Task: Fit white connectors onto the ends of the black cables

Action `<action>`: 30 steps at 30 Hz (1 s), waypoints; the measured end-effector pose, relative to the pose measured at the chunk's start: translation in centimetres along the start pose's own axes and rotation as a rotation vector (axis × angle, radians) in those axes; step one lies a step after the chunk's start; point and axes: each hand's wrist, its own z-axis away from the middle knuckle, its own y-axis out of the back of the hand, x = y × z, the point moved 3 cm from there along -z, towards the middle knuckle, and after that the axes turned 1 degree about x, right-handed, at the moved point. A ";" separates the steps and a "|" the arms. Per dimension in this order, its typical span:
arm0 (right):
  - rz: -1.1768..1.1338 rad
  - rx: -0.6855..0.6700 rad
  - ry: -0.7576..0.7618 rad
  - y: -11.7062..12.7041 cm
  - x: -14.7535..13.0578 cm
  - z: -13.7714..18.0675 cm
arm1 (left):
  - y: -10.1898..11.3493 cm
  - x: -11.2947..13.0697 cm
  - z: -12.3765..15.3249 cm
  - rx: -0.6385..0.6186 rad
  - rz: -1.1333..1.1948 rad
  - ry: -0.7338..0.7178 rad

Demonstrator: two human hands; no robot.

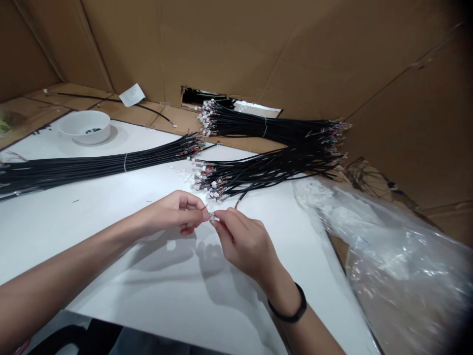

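Left of the loose wire harness bundle (258,172), the left hand (173,212) curls, fingers together on a thin wire (204,208). Below the bundle, the right hand (244,241) angles in, fingers clamped on a small white connector (213,217), held above the counter (111,256) for close work. Right of the bundle lies a plastic bag (384,256).

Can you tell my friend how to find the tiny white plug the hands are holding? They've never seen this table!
Start at the big white table, where black wire bundles lie. Near the front, the left hand and the right hand almost meet. Between their fingertips is a tiny white connector; the others sit bunched in the loose wire bundle, but this one is up in the fingers.
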 end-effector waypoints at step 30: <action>-0.217 0.024 -0.143 -0.3 0.1 0.0 | -0.1 -0.1 0.2 0.042 0.023 -0.072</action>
